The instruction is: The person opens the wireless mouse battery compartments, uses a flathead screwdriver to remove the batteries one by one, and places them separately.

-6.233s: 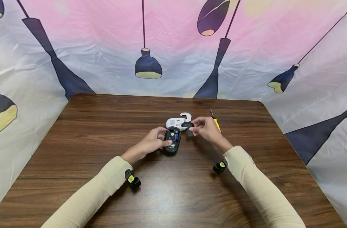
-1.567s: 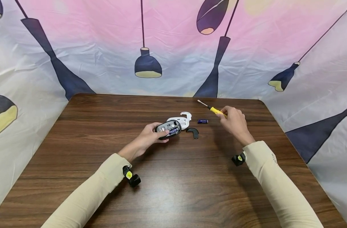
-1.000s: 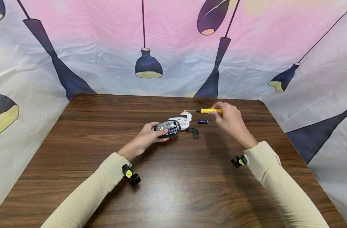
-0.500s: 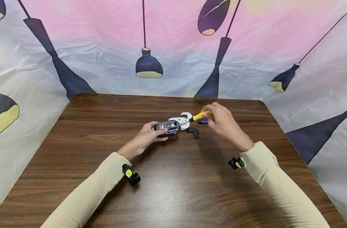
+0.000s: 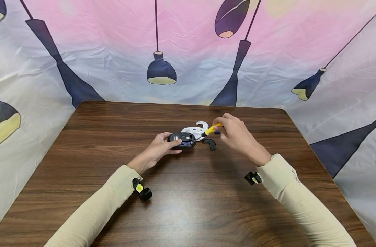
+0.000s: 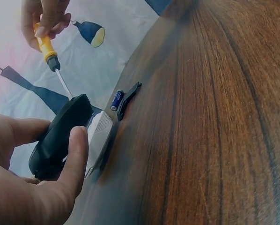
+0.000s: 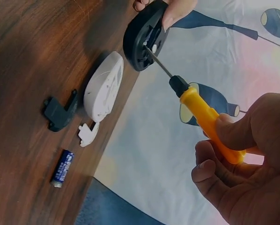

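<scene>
My left hand (image 5: 158, 147) grips a black computer mouse (image 5: 188, 138), raised off the table with its underside showing. Its battery bay is uncovered, and a blue battery (image 5: 186, 143) lies inside. In my right hand (image 5: 238, 137) is a yellow-handled screwdriver (image 7: 203, 117), pinched by the handle and slanting down to the left. The screwdriver's tip reaches the bay's right end in the head view; the exact contact point is too small to tell. The left wrist view shows thumb and fingers on opposite sides of the mouse (image 6: 60, 136).
A white mouse (image 7: 103, 89) lies just behind the black one, its white cover (image 7: 87, 135) beside it. The black battery cover (image 5: 210, 143) and a loose blue battery (image 7: 62, 168) lie to the right on the wooden table (image 5: 188, 206).
The black cover, earlier in my right hand, now lies on the table, as does one battery. My right hand has taken up the screwdriver and brought it left to the mouse, which has turned.
</scene>
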Demonstrator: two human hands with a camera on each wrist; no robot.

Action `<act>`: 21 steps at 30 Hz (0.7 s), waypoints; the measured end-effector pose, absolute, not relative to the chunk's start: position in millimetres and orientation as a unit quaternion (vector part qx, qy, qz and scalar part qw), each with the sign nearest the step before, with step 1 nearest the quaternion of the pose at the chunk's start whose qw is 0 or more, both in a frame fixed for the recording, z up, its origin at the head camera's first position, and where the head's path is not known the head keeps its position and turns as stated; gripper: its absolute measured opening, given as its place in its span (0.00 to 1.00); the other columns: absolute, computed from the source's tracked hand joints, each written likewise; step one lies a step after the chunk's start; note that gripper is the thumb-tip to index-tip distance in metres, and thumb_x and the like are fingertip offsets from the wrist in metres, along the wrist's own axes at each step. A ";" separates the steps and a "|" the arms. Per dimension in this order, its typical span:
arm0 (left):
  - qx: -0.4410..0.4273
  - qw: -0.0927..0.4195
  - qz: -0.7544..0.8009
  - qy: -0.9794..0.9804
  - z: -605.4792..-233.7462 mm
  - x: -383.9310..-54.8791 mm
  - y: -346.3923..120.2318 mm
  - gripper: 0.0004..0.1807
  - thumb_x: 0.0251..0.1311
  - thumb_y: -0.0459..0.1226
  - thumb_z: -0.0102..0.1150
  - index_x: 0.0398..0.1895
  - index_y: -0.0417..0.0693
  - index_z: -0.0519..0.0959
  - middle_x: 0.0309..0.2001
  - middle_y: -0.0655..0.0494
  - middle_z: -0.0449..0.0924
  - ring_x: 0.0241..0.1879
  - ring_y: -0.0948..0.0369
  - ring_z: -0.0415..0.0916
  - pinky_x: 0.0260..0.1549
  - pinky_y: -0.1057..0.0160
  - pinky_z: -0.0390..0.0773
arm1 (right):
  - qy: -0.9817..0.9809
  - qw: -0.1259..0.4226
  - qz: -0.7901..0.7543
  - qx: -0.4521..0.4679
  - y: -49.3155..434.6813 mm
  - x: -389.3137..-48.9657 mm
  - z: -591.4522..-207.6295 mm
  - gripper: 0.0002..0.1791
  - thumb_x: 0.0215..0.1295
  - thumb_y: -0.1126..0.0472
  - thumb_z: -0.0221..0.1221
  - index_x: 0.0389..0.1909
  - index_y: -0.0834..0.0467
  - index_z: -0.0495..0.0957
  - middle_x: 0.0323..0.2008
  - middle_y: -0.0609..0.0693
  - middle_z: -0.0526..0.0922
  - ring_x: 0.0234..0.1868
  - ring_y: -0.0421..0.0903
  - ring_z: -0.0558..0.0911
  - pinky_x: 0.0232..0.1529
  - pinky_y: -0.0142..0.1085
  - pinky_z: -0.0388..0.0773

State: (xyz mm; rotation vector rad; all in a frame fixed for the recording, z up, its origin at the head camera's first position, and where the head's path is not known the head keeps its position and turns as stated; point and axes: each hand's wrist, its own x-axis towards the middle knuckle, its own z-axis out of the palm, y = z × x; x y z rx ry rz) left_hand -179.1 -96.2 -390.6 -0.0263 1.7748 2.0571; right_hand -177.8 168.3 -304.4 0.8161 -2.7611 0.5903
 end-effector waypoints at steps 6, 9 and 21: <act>-0.010 0.212 0.738 0.641 -392.4 -179.6 -93.5 0.30 0.70 0.26 0.56 0.70 0.25 0.58 0.65 0.28 0.68 0.59 0.43 0.75 0.51 0.57 0.85 | -0.931 0.110 0.181 0.296 161.7 -175.2 -301.2 0.07 0.69 0.70 0.61 0.44 0.62 0.85 0.35 0.54 0.79 0.33 0.50 0.77 0.28 0.42 0.76; -0.006 0.211 0.738 0.641 -392.9 -179.5 -93.3 0.29 0.69 0.25 0.56 0.69 0.24 0.59 0.64 0.27 0.68 0.57 0.43 0.77 0.51 0.56 0.85 | -0.932 0.105 0.172 0.301 158.5 -174.3 -299.6 0.07 0.68 0.70 0.61 0.43 0.62 0.85 0.35 0.54 0.78 0.33 0.50 0.78 0.29 0.43 0.77; -0.013 0.202 0.753 0.626 -392.9 -180.6 -98.6 0.30 0.69 0.24 0.55 0.70 0.23 0.57 0.65 0.27 0.66 0.59 0.43 0.74 0.50 0.57 0.85 | -0.940 0.101 0.162 0.282 167.2 -175.7 -298.6 0.05 0.62 0.67 0.69 0.38 0.61 0.85 0.34 0.52 0.85 0.31 0.50 0.81 0.31 0.45 0.81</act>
